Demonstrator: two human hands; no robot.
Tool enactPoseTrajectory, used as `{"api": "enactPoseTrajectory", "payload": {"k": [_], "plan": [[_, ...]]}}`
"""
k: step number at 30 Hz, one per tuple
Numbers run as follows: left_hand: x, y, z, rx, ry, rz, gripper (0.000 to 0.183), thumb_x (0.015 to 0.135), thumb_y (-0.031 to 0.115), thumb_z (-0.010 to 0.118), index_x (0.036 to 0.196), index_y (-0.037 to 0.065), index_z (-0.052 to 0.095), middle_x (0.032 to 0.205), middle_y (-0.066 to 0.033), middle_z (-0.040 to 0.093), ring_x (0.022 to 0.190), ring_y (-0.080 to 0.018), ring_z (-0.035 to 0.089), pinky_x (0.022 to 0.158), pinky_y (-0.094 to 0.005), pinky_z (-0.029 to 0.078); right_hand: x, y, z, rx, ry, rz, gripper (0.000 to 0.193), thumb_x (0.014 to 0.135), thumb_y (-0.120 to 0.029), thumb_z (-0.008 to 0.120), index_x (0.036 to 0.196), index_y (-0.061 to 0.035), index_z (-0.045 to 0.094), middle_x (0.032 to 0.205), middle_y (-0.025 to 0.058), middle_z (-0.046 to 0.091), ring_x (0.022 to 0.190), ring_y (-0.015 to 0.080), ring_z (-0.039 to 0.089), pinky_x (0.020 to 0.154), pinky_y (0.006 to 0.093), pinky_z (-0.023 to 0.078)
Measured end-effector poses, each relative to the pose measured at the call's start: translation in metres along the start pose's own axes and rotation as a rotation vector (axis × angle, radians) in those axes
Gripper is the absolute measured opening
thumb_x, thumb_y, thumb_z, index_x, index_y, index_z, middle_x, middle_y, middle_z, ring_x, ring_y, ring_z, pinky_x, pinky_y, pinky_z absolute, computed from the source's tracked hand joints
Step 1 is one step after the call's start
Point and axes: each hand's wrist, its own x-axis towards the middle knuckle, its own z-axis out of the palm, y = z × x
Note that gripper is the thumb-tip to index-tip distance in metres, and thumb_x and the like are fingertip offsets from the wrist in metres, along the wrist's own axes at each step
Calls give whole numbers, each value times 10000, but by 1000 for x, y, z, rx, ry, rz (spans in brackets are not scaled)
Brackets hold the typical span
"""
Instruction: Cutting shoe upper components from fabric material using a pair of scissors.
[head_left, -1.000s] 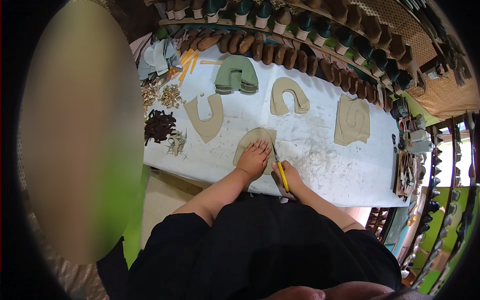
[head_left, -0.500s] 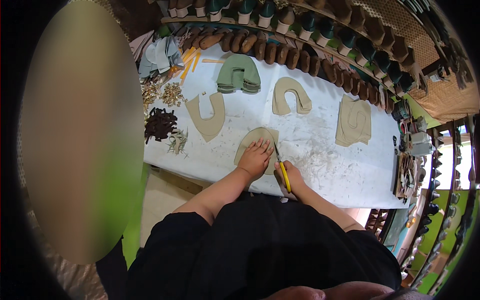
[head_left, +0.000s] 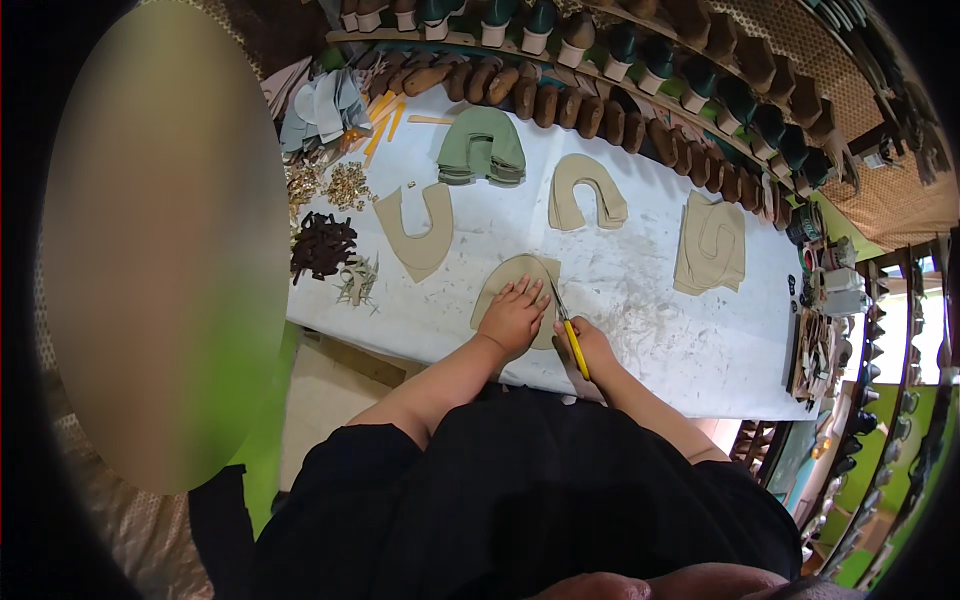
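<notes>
On the white-covered table, a beige curved piece (head_left: 497, 287) of sheet material lies close in front of me. My left hand (head_left: 514, 318) rests flat on it with the fingers stretched out. Just to the right, my right hand (head_left: 590, 346) grips a pair of scissors (head_left: 576, 350) with yellow handles. Their blades point away from me and lie along the right side of the beige piece, by my left fingertips. How far apart the blades stand is too small to tell.
Beige U-shaped pieces (head_left: 428, 240), another beige stack (head_left: 588, 185) and a green stack (head_left: 480, 145) lie farther back. More beige sheets (head_left: 712, 245) are at the right. Dark scraps (head_left: 322, 245) and small gold bits (head_left: 348, 186) sit left. Shoes (head_left: 655, 60) line racks behind.
My right hand and the scissors' yellow handles have shifted slightly to the right, and the handles look narrower. My left hand stays flat on the beige piece.
</notes>
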Motion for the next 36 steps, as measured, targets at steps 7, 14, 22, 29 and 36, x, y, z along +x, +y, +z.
{"api": "enactPoseTrajectory", "payload": {"k": [7, 14, 22, 29, 36], "plan": [[-1, 0, 1, -3, -5, 0, 374, 893, 208, 610, 1261, 147, 638, 1442, -114, 518, 1352, -327, 460, 1127, -484, 334, 9, 0, -11, 53, -36, 17, 668, 842, -627, 645, 994, 22, 599, 895, 267, 673, 908, 429, 658, 788, 438, 508], [1, -2, 4, -4, -11, 0, 372, 884, 210, 621, 1251, 154, 646, 1439, -105, 523, 1353, -327, 459, 1129, -484, 330, 20, 0, -17, -23, -83, 0, 683, 822, -626, 664, 1028, 21, 581, 921, 273, 671, 927, 428, 655, 802, 445, 505], [0, -2, 4, -1, -8, -9, 375, 878, 208, 626, 1247, 150, 653, 1432, -106, 530, 1349, -327, 463, 1123, -488, 341, 5, -24, -26, -203, -35, -18, 591, 861, -557, 650, 1025, 1, 547, 897, 272, 668, 887, 454, 646, 756, 477, 504], [0, -2, 4, -7, 4, -4, 377, 879, 207, 624, 1251, 146, 653, 1417, -109, 544, 1352, -327, 461, 1123, -488, 341, 10, -9, -25, -179, -25, -83, 564, 868, -543, 651, 1014, -7, 554, 876, 265, 668, 878, 452, 646, 756, 478, 503], [0, -3, 7, -10, 3, -8, 382, 873, 203, 630, 1251, 152, 654, 1418, -104, 544, 1354, -324, 458, 1124, -488, 340, 21, -17, -39, -153, -123, -29, 588, 832, -552, 684, 999, -3, 555, 889, 270, 665, 896, 443, 647, 773, 469, 504]]}}
